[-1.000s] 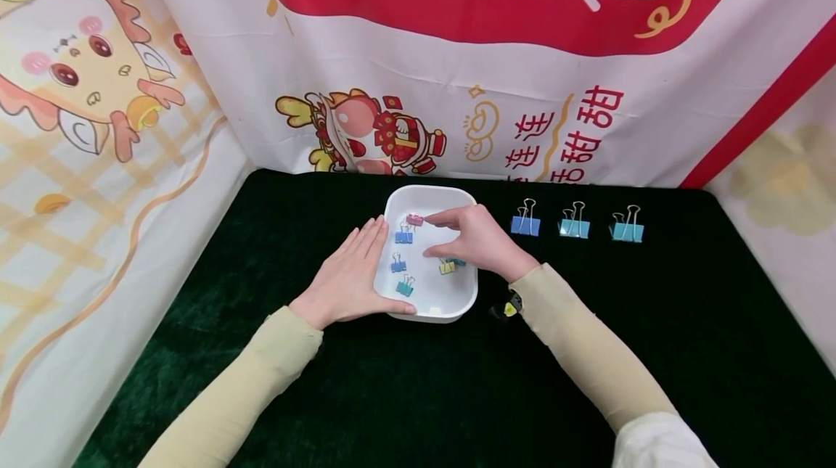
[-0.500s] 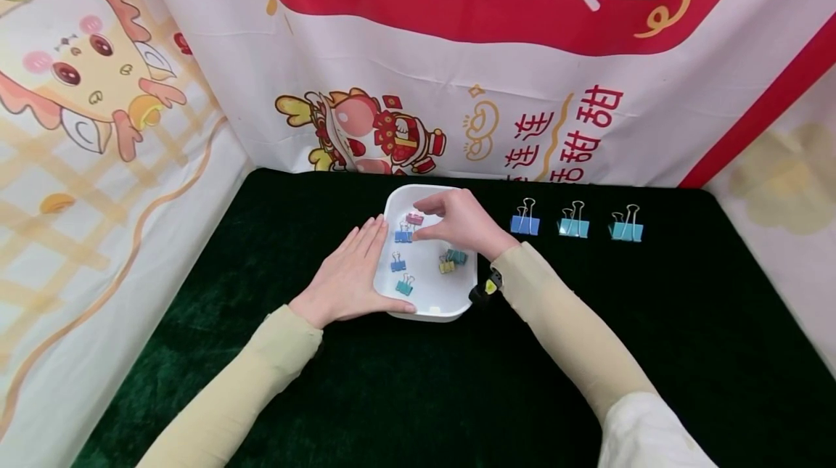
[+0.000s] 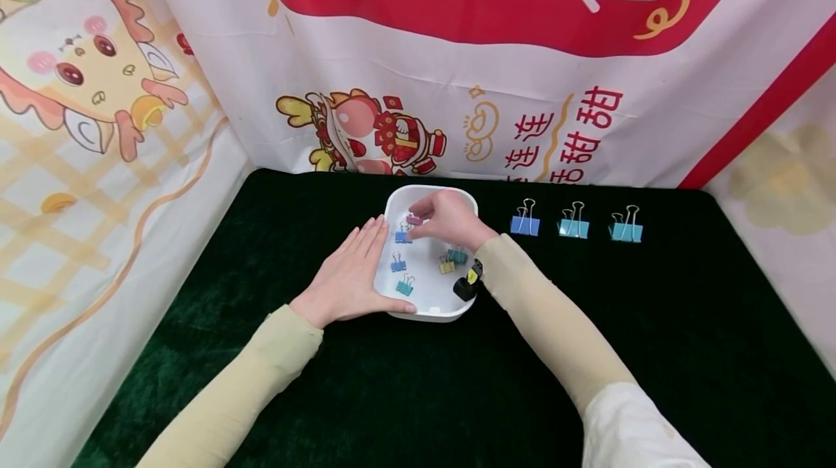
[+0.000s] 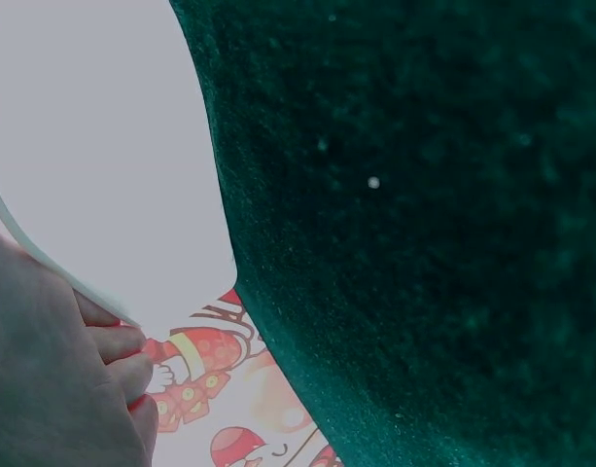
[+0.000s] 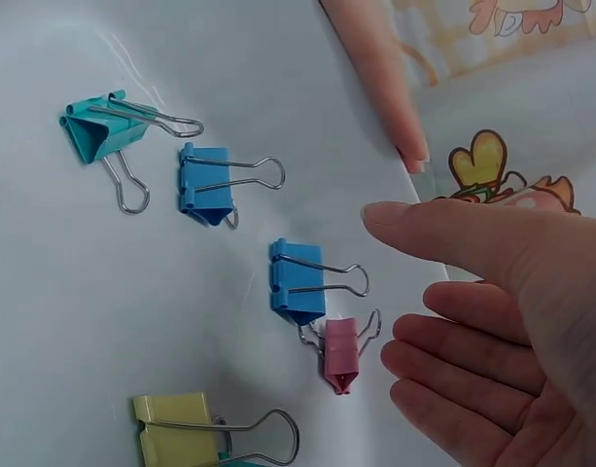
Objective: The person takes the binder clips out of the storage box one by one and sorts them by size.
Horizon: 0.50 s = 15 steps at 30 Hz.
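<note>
A white plastic tub [image 3: 427, 297] holds several small binder clips. My left hand [image 3: 346, 276] rests along the tub's left side with straight fingers, the thumb at its front rim. In the left wrist view, that hand's fingers [image 4: 122, 342] lie against the tub's outer wall. Inside the tub, my right hand [image 3: 451, 221] surrounds a pink binder clip [image 5: 342, 355], thumb and fingers apart and not gripping it. A blue binder clip [image 5: 299, 282] stands beside the pink one. Another blue clip [image 5: 208, 185], a teal clip [image 5: 108, 126] and a yellow clip [image 5: 176, 428] sit farther off.
Right of the tub, a larger blue binder clip [image 3: 525, 226] and two larger light-blue ones, a middle clip [image 3: 574, 228] and an end clip [image 3: 626, 231], stand in a row on the dark green tablecloth [image 3: 366, 395]. A printed cloth [image 3: 490, 69] hangs behind.
My right hand has moved left and farther back inside the tub, from above the yellow clip to around the pink one. The left hand has stayed put.
</note>
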### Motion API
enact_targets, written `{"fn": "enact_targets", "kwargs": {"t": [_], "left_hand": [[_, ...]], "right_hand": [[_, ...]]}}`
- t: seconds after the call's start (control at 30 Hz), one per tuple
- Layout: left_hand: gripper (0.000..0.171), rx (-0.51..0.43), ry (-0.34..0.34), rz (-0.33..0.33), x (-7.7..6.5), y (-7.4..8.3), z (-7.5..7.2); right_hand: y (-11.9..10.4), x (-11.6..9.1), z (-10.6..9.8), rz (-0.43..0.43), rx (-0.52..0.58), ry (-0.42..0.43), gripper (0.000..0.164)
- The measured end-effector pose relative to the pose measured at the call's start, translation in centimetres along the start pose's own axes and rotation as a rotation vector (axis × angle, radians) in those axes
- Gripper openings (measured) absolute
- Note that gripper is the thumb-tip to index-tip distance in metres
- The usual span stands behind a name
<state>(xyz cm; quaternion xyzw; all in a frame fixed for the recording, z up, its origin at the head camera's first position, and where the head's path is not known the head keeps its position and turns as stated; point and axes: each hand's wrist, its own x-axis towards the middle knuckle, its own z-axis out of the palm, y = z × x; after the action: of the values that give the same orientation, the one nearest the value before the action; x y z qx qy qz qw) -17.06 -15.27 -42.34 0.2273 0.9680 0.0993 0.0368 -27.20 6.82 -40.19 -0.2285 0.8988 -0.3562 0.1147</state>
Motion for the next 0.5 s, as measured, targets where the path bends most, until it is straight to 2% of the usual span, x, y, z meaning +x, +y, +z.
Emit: {"fn": "enact_targets", "kwargs": {"t": [0.3, 0.5], "left_hand": [[0.14, 0.005, 0.007, 0.0, -0.1, 0.0, 0.1], [0.141, 0.005, 0.002, -0.007, -0.1, 0.1, 0.0]], "right_hand": [[0.0, 0.5, 0.9, 0.002, 0.049, 0.009, 0.04], [0.3, 0.5, 1.1, 0.006, 0.031, 0.029, 0.034]]}}
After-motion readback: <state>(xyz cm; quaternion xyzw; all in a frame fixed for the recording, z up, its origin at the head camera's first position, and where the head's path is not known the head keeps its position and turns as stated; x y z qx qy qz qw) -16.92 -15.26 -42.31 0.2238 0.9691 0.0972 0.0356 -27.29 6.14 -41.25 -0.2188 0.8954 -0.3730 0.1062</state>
